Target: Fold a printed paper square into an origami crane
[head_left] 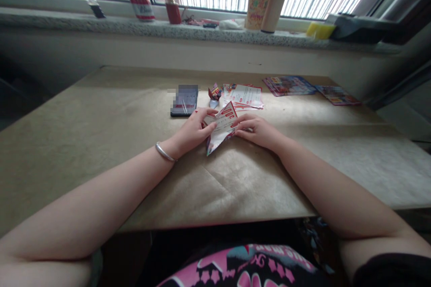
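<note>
Head view shows the left hand (193, 132) and the right hand (257, 132) holding a folded printed leaflet (220, 128) between them. Each grip is clamped on the paper from its own side, and the pointed corner of the leaflet goes down toward the person, just over the tan surface (84, 143). Near the hands lie a dark smartphone (184, 100), a small folded paper piece (214, 92) and red-printed flyers (244, 96) — farther right are a glossy booklet (288, 85) and a second booklet (337, 95), and a silver bangle (164, 152) circles the left wrist.
</note>
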